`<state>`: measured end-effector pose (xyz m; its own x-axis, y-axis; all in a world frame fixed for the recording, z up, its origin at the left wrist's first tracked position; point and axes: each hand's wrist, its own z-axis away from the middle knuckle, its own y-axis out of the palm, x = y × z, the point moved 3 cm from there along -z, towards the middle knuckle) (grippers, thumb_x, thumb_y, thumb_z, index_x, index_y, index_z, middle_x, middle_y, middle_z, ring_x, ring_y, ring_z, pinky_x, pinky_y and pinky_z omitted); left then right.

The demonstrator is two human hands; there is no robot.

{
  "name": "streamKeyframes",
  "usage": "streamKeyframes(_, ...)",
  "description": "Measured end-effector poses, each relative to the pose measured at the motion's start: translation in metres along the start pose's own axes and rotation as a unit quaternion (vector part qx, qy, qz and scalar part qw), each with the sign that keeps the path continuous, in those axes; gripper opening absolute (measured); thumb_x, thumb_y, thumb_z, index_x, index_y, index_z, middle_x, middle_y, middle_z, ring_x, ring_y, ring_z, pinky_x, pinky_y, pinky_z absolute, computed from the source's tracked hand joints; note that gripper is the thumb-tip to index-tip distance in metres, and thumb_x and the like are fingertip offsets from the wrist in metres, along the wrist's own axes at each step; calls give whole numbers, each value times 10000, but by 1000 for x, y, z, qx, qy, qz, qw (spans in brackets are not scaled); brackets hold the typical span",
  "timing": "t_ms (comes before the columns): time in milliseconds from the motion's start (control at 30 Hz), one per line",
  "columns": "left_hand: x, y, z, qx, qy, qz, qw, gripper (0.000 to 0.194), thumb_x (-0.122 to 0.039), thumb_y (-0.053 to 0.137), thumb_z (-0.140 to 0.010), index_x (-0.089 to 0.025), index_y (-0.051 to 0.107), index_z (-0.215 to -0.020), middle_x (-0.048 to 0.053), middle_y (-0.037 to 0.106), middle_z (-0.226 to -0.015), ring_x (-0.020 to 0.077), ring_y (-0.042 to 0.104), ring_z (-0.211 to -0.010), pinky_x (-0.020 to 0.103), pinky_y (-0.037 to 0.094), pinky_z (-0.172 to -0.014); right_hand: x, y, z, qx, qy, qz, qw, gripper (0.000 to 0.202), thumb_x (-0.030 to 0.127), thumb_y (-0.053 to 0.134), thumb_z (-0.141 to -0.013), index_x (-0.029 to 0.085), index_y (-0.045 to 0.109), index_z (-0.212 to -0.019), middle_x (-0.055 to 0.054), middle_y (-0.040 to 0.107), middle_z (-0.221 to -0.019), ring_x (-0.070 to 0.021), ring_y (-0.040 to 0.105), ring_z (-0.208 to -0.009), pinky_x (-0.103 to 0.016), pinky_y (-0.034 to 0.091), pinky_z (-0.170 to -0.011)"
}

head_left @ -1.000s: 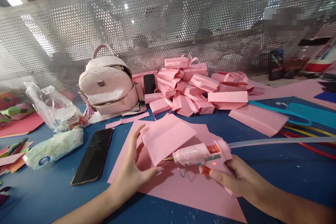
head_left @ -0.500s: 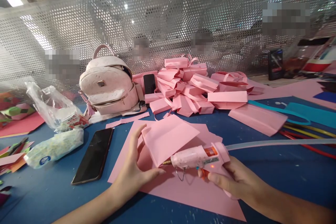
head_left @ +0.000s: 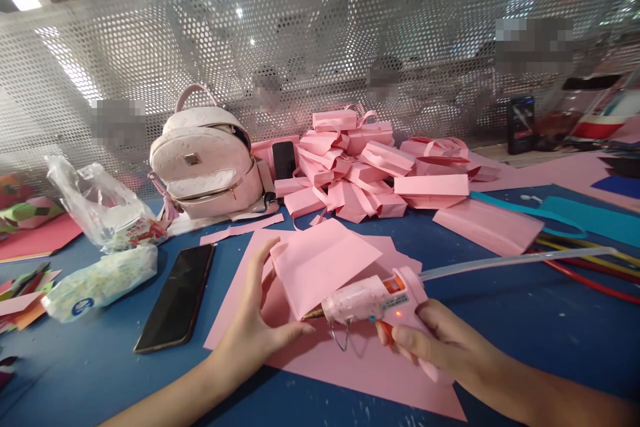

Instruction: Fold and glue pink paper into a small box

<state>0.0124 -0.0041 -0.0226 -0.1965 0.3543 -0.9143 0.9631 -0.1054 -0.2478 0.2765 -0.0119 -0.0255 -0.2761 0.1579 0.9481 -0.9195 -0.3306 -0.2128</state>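
Observation:
My right hand (head_left: 445, 340) is wrapped round a pink hot glue gun (head_left: 355, 300), a finger at its orange trigger. A small light glows on the gun's side, and a long translucent glue stick (head_left: 500, 263) sticks out of its back. The brass nozzle points left, at the lower corner of a folded piece of pink paper (head_left: 325, 263). My left hand (head_left: 255, 313) holds that piece by its left side, thumb below and fingers at the upper left edge; some fingers are hidden behind the paper. Beneath lies a larger pink sheet (head_left: 360, 373) on the blue table (head_left: 90, 380).
Behind is a heap of folded pink paper bags (head_left: 355, 160), beside a pale backpack (head_left: 200, 153). A phone (head_left: 175, 297), a tissue pack (head_left: 103, 280) and a plastic bag (head_left: 95, 203) lie left. Blue strips (head_left: 530, 212) and red sticks (head_left: 595, 280) lie right. A perforated metal screen (head_left: 320, 33) stands behind.
The glue gun has shifted slightly left and tilted, its back end higher. The glue stick's far end has swung up and left into view. My left hand and the folded paper stay nearly still.

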Motion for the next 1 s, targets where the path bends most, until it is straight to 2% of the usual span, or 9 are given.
streamKeyframes(133,1,0,0,3,-15,4,1000,1003,-438,866,-719,-370,250,-1508,77,228,-1627,373,238,-1501,562,222,-1242,4,2,1,9,14,-13,1000,646,822,672,-663,189,674,-794,-20,601,-732,-180,535,-690,-301,442,-647)
streamKeyframes(400,0,1,0,-4,-8,2,1000,982,-460,866,-709,-366,282,-1493,62,256,-1612,365,223,-1505,546,190,-1255,-1,2,-1,6,14,0,1000,644,824,653,-675,190,669,-789,-21,592,-743,-178,517,-699,-310,436,-655)
streamKeyframes(600,0,1,0,-1,-15,-1,1000,984,-443,873,-704,-357,290,-1492,68,274,-1606,359,241,-1502,543,191,-1253,-5,2,0,-24,32,15,999,617,803,664,-672,197,676,-789,-16,571,-715,-186,517,-698,-305,435,-639)
streamKeyframes(1000,3,2,1,-1,-14,1,1000,1010,-414,885,-695,-381,267,-1493,64,260,-1612,374,225,-1508,557,247,-1233,-5,1,-1,-15,20,21,999,628,809,644,-690,192,673,-799,-29,602,-758,-208,534,-742,-337,439,-692)
